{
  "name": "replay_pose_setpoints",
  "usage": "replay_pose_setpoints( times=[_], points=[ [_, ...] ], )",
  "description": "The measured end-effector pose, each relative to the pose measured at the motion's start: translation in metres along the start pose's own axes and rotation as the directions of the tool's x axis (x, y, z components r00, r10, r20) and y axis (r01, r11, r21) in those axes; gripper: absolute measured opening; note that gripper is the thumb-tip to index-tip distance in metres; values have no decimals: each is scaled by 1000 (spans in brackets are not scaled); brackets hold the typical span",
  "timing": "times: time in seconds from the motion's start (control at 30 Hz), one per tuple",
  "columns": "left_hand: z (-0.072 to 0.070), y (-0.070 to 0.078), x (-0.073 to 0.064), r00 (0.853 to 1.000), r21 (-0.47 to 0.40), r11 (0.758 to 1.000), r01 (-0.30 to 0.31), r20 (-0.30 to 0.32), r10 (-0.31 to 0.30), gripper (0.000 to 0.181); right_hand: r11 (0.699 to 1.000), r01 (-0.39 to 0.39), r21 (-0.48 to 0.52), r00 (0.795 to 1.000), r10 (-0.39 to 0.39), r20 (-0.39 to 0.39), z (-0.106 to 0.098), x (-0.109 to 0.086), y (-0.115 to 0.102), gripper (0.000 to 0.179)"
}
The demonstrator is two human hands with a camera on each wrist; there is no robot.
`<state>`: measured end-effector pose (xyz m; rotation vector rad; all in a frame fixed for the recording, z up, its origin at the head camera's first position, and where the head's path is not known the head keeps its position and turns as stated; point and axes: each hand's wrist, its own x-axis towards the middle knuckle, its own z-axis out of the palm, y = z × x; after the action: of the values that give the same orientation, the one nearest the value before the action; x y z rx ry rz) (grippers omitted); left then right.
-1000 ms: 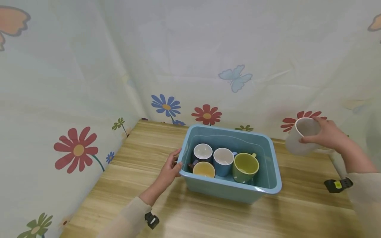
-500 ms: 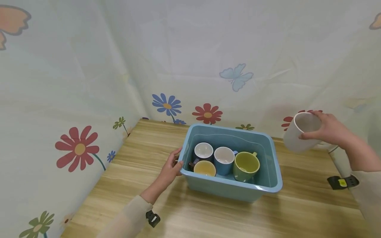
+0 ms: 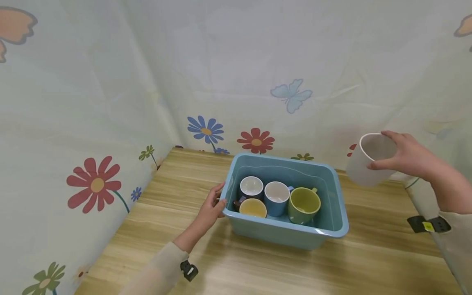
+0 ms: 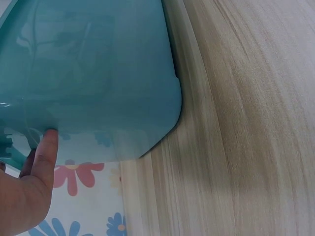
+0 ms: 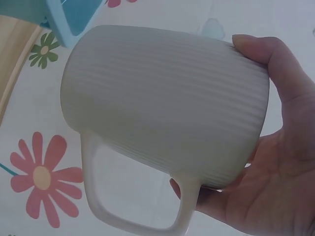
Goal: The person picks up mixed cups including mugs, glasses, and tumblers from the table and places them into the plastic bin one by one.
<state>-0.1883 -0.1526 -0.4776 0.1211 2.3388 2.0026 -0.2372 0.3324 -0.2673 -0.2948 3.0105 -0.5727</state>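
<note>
My right hand [image 3: 414,157] grips a white ribbed mug [image 5: 162,98] near its rim, holding it tilted in the air to the right of a blue plastic bin [image 3: 273,235]. In the right wrist view the mug's handle [image 5: 133,223] hangs below, and the thumb lies along the rim. At the bin's left end my left hand [image 3: 210,209] holds the rim, thumb on top and fingers against the outer wall. Inside the bin stand a dark mug with a white inside [image 3: 252,186], a yellow-lined mug [image 3: 253,207], a blue mug [image 3: 276,200] and a green mug [image 3: 304,205].
The bin rests on a wooden table [image 3: 177,176]. Behind and to the left hangs a pale curtain [image 3: 228,61] printed with flowers and butterflies. The table's right edge runs beneath the right forearm.
My right hand has raised the white mug a little and brought it slightly left. The left hand and the bin stay in place.
</note>
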Motion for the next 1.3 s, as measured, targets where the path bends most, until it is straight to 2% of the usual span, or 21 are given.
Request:
replay_pose_setpoints(
  times=[0.23,0.57,1.0,1.3],
  points=[
    [-1,-1,1,1000,3,1000,6,-14,-6,59,999,39,-11,999,-39,3,-2,-6,-25,103],
    [-1,-1,3,1000,18,1000,-18,-19,18,58,997,79,18,997,-79,3,2,-12,-56,99],
    [-2,-1,1,1000,22,1000,-10,-20,11,59,988,138,66,990,-140,27,27,-7,-92,98],
    [-1,0,1,1000,12,1000,-5,-11,5,58,989,133,70,989,-137,52,37,-10,-113,102]
  ],
)
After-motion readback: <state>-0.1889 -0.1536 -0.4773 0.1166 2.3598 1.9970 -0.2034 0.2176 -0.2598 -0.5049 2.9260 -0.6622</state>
